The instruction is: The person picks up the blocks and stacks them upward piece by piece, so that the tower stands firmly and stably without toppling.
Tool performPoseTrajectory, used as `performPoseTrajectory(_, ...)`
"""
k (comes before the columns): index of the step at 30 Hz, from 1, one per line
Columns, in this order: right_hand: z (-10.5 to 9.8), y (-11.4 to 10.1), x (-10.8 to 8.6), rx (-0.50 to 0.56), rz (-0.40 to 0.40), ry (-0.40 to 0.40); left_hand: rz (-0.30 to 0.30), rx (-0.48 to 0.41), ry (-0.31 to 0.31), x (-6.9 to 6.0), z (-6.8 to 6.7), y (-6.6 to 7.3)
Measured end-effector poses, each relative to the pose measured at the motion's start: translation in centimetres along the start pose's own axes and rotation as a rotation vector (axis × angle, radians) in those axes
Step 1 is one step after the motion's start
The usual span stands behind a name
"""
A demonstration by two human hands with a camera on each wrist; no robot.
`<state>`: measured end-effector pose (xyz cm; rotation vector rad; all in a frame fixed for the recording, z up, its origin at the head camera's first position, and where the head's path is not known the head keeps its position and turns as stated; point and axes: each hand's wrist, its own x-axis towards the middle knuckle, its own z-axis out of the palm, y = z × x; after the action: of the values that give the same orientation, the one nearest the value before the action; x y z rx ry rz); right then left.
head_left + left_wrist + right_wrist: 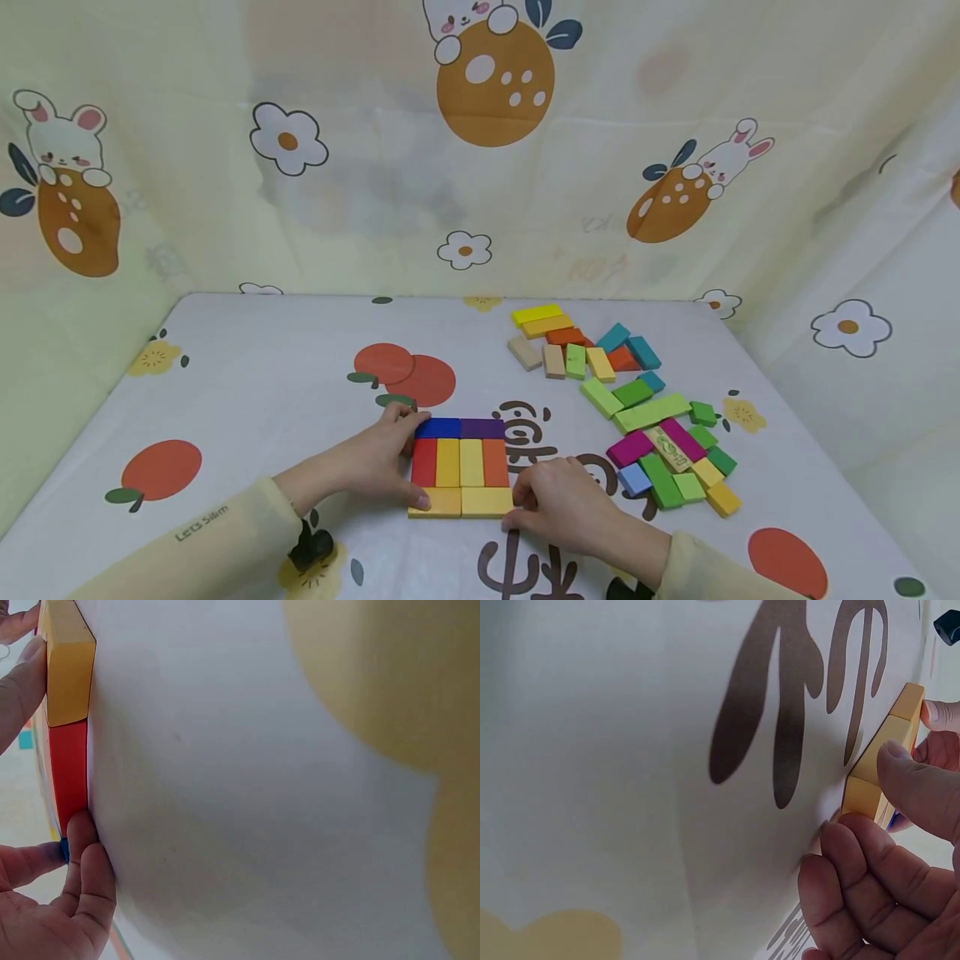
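Flat on the table, a tight rectangle of wooden blocks has a blue block and a purple block at the back. Red, yellow, pale yellow and orange blocks stand side by side in the middle row. Two yellow blocks form the front row. My left hand grips the left side, thumb at the front-left yellow block, fingers around the blue block's corner. My right hand pinches the front-right yellow block's outer end between thumb and fingers.
Loose blocks lie at the right in a scattered spread, including a long green block, a magenta block and a light blue block. A patterned cloth covers the table. A printed curtain hangs behind it.
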<state>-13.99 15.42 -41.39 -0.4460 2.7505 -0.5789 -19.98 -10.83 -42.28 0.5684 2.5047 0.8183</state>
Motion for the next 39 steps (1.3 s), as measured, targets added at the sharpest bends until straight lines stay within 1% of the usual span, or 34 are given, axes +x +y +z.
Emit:
performPoseTrajectory(8, -0.2, 0.4, 0.0, 0.000, -0.012, 0.012, -0.007, -0.002, 0.003, 0.1, 0.1, -0.2)
performPoseTrajectory(11, -1.1, 0.7, -0.1, -0.008, 0.006, 0.029, -0.006, 0.001, 0.005, 0.1, 0.1, -0.1)
performPoseTrajectory(14, -2.6, 1.7, 0.2, -0.027, 0.024, 0.070, -0.005, 0.003, 0.010, 0.1, 0.2, -0.1)
performPoseTrajectory(17, -4.8, 4.0, 0.7, -0.042, 0.028, 0.126, -0.006, 0.000, 0.015, 0.1, 0.2, 0.0)
performPoseTrajectory(21, -7.8, 8.5, 1.3, -0.043, 0.035, 0.218, -0.009, -0.003, 0.017, -0.1, 0.1, 0.0)
performPoseTrajectory(23, -8.9, 10.8, 1.4, -0.035, 0.057, 0.252, -0.009, -0.002, 0.017, -0.1, 0.2, 0.0)
performPoseTrajectory(25, -9.7, 12.8, 1.6, -0.039, 0.074, 0.266, -0.010, -0.002, 0.016, -0.1, 0.2, 0.0)
performPoseTrajectory(27, -10.1, 14.2, 1.7, -0.040, 0.097, 0.257, -0.009, -0.003, 0.015, -0.1, 0.2, 0.0)
performPoseTrajectory(30, -10.3, 15.4, 2.0, -0.030, 0.113, 0.231, -0.009, -0.005, 0.016, -0.1, 0.2, 0.0)
performPoseTrajectory(33, -10.1, 15.7, 2.6, -0.007, 0.107, 0.186, -0.013, -0.003, 0.016, -0.1, 0.2, 0.0)
performPoseTrajectory(35, -9.8, 15.7, 3.1, -0.012, 0.084, 0.145, -0.015, 0.000, 0.016, -0.1, 0.2, 0.0)
performPoseTrajectory(37, -9.4, 15.6, 3.6, -0.043, 0.067, 0.101, -0.017, 0.002, 0.015, -0.1, 0.2, -0.1)
performPoseTrajectory(39, -9.1, 15.5, 4.1, -0.098, 0.052, 0.070, -0.019, -0.001, 0.013, -0.1, 0.2, -0.1)
